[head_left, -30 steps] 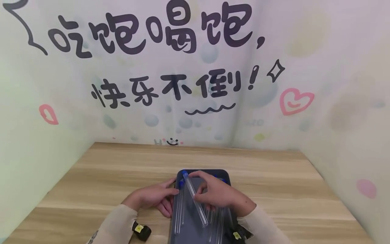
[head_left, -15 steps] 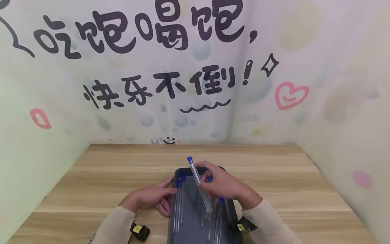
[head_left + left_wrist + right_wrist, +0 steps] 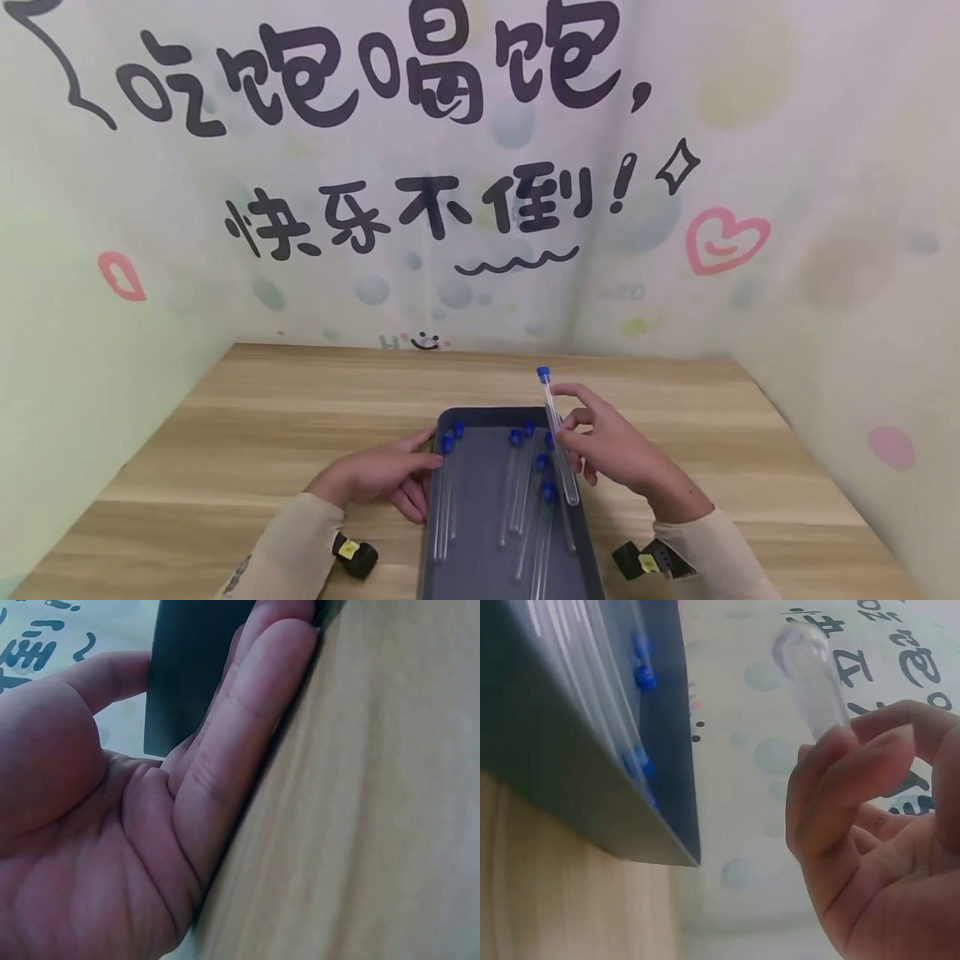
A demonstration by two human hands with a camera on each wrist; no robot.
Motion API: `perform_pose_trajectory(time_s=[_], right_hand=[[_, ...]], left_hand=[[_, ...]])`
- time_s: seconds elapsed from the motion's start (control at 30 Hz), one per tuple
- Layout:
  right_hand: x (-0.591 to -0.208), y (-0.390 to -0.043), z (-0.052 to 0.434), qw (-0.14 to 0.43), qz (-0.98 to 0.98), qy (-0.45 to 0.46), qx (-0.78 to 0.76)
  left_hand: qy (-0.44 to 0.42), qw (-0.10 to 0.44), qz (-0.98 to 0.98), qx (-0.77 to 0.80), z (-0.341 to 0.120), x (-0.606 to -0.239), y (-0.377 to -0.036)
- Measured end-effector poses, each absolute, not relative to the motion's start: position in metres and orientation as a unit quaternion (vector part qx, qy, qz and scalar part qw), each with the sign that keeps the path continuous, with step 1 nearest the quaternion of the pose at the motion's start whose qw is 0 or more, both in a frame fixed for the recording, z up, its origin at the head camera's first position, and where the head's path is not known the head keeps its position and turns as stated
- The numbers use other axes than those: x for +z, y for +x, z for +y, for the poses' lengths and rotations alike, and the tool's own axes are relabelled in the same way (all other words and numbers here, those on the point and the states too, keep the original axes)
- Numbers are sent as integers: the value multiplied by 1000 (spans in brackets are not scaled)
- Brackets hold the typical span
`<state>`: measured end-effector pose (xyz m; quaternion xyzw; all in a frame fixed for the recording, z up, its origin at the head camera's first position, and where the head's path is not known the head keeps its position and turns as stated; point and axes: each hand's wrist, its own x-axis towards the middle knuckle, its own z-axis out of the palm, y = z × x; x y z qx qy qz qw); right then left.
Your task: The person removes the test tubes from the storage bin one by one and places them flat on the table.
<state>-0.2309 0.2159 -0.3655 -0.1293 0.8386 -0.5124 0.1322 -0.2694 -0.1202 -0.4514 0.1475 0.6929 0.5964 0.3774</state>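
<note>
My right hand (image 3: 576, 427) pinches a clear test tube (image 3: 551, 408) with a blue cap, held tilted above the right rim of a dark tray (image 3: 480, 508). In the right wrist view the tube's (image 3: 810, 667) rounded end sticks out past the fingertips (image 3: 855, 757), clear of the tray wall (image 3: 570, 795). Several more blue-capped tubes (image 3: 525, 487) lie in the tray. My left hand (image 3: 408, 467) rests on the table with straight fingers (image 3: 247, 697) pressed against the tray's left side (image 3: 187, 667).
The wooden table (image 3: 225, 433) is closed in by printed backdrop walls (image 3: 420, 208) at the back and on both sides. Small black devices with yellow stickers sit at my left wrist (image 3: 352, 554) and right wrist (image 3: 648, 562).
My right hand has lifted the tube out of the tray and carried it up and to the right. The left hand has stayed at the tray's left edge.
</note>
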Motion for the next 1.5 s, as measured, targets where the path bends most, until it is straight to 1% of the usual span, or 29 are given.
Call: perform_pose_trajectory(time_s=[0.33,0.53,0.73,0.97,1.33,1.5], right_hand=[[-384,-236,226,109,842,-99,-518],[-383,-239,229,91,846,-104,-515],[-385,-244,230,90,849,-93,-513],[-392,-250,237,81,862,-74,-495],[-393,-255,243,101,872,-67,-475],[-399,-255,246,126,880,-58,-455]], left_hand=[[145,376,691,601,-109,-457,-265],[147,377,692,598,-110,-453,-266],[146,371,702,590,-112,-450,-272],[146,377,701,588,-114,-449,-273],[144,377,701,587,-116,-445,-273],[144,383,695,591,-118,-446,-270]])
